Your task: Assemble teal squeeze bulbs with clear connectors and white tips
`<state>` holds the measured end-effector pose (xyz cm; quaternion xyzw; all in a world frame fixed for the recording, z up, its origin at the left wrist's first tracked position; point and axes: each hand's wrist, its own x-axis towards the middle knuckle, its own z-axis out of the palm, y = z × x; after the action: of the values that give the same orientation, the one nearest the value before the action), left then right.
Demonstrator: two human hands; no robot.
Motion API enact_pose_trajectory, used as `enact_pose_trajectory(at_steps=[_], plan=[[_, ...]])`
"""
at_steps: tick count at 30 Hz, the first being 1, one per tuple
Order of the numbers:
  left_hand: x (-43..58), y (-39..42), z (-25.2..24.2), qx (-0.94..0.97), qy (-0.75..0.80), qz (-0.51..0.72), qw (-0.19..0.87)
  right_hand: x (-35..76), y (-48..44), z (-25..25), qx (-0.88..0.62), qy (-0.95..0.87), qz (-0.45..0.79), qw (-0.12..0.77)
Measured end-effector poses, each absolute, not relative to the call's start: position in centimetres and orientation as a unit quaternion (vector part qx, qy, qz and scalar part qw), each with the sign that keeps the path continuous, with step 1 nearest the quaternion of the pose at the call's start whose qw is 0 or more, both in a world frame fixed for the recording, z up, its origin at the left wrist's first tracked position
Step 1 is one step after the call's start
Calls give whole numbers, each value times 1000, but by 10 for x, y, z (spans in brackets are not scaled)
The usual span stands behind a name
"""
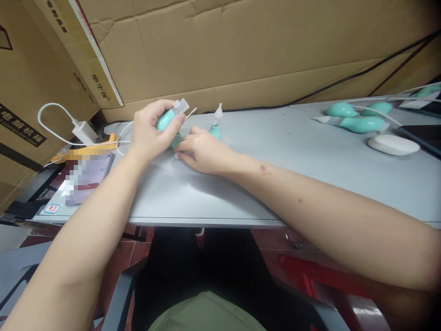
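Note:
My left hand (151, 131) is closed round a teal rubber bulb (165, 119) with a clear plastic cap (181, 106) at its tip, held just above the grey table (275, 174). My right hand (201, 149) rests on the table beside it, fingers curled against a second teal piece (175, 140) that is mostly hidden. A small teal bulb with a white pointed nozzle (216, 124) stands upright just behind my right hand. A thin white stick (191, 112) pokes out near the cap.
Several teal bulbs (358, 122) and a white oval object (392, 144) lie at the far right. A white charger and cable (82, 131), a yellow item and a phone (87, 177) sit at the left. Cardboard boxes (241, 46) wall the back.

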<state>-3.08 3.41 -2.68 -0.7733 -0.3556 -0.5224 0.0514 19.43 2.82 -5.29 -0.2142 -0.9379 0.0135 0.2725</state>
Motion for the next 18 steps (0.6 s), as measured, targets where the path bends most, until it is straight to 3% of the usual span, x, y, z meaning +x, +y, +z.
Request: enact_pose_trajectory(at_steps=[5,9,18], plan=[[-31,28,-24,-779,-353,-514,67,209,32,-44,-228,-873,152,404],[-31,25,-22,-782,-357,-507,61,225,37,-25,-278,-734,395,477],[-30,22,-21,-809,-357,-465,35,234,36,-9,-240,-579,632,456]])
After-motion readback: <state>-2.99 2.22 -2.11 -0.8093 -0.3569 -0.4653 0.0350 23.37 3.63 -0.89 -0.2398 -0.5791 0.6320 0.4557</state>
